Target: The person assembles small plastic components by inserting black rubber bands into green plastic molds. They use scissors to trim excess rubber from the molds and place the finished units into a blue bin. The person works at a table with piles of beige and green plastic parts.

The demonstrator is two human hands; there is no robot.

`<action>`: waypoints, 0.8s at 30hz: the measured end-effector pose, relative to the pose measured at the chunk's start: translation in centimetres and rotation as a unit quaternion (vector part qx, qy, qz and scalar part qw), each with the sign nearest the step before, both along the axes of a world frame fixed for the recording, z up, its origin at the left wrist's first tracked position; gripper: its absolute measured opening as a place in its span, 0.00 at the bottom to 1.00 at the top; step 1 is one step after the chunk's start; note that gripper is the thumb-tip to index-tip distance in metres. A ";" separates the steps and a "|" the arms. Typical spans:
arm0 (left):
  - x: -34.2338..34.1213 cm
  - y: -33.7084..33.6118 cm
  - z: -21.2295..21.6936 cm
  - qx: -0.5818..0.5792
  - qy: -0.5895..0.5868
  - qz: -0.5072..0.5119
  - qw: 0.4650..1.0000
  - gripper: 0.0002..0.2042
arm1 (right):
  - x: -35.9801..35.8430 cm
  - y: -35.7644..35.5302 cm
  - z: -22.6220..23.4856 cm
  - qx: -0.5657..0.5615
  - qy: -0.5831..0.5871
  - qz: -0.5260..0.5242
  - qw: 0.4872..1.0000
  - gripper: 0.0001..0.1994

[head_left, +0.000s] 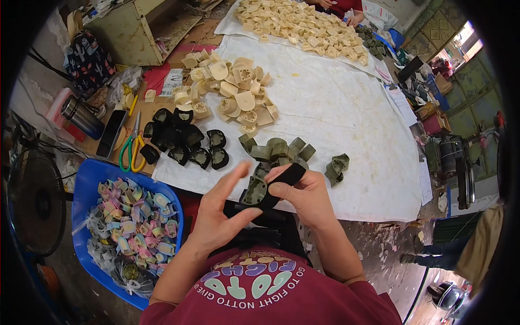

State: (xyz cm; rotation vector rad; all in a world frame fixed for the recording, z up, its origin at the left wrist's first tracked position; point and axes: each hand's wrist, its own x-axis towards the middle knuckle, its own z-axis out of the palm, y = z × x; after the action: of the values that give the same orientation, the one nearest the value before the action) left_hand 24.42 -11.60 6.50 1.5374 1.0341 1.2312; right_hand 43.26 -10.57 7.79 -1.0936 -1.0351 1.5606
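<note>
Maroon shirt (276,311) lies below the green piece (255,188); rightward, my right hand (312,199) clamps black strip (290,175); leftward, my left hand (215,214) stands splayed; one-sided grip could cause slippage.

On the left, a blue plastic basin (83,197) holds small pastel pieces (142,225) in pink, yellow and blue, with clear plastic bags (103,254) among them. Beside it is a dark round fan (39,203). Above the basin, scissors (125,153) with green and yellow handles lie next to a dark phone (111,134), near a metal flask (81,115). Farther back are a cactus-print bag (89,62) and a worn cabinet (120,37). A co-worker in red (346,6) is partly visible at the far edge.
</note>
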 end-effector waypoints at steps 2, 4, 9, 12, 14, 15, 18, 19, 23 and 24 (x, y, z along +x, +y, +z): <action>0.1 -0.2 -0.5 -0.057 -0.023 0.026 0.998 0.25 | -0.7 -0.4 -0.4 0.072 -0.059 -0.019 0.995 0.08; -0.2 -0.3 -1.9 -0.117 -0.055 -0.005 0.992 0.23 | -1.4 -0.9 -1.1 0.165 -0.129 -0.038 0.977 0.08; -0.4 -0.1 -0.8 -0.066 -0.019 -0.030 0.997 0.19 | -1.0 0.2 -0.6 0.214 -0.156 -0.021 0.964 0.07; -0.5 -0.2 -0.6 -0.029 -0.011 -0.067 0.997 0.20 | -0.2 0.9 -1.0 0.151 -0.095 0.018 0.984 0.07; -0.6 -0.3 -0.5 -0.018 -0.012 -0.090 0.996 0.21 | 0.2 1.2 -1.3 0.118 -0.061 0.042 0.990 0.07; -0.7 -0.2 -0.5 -0.014 -0.009 -0.102 0.995 0.21 | 0.4 1.3 -1.3 0.103 -0.042 0.056 0.992 0.07; -1.0 -0.1 -0.5 -0.006 -0.013 -0.130 0.991 0.22 | 0.5 1.2 -1.0 0.063 -0.007 0.084 0.994 0.07; -1.2 0.0 -0.6 -0.004 -0.016 -0.139 0.990 0.22 | 0.4 1.1 -0.9 0.051 0.001 0.091 0.995 0.07; -1.3 0.0 -0.9 0.002 -0.018 -0.141 0.990 0.23 | 0.0 0.5 -1.1 0.098 -0.064 0.050 0.992 0.06; -1.3 -0.1 -0.9 0.003 -0.018 -0.139 0.990 0.23 | -0.2 0.2 -0.9 0.095 -0.069 0.041 0.992 0.06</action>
State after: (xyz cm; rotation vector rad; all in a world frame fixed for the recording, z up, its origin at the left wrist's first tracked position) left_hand 23.12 -11.69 5.57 1.5969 0.7617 1.0634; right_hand 43.07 -10.33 6.89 -1.0488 -1.3103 1.4324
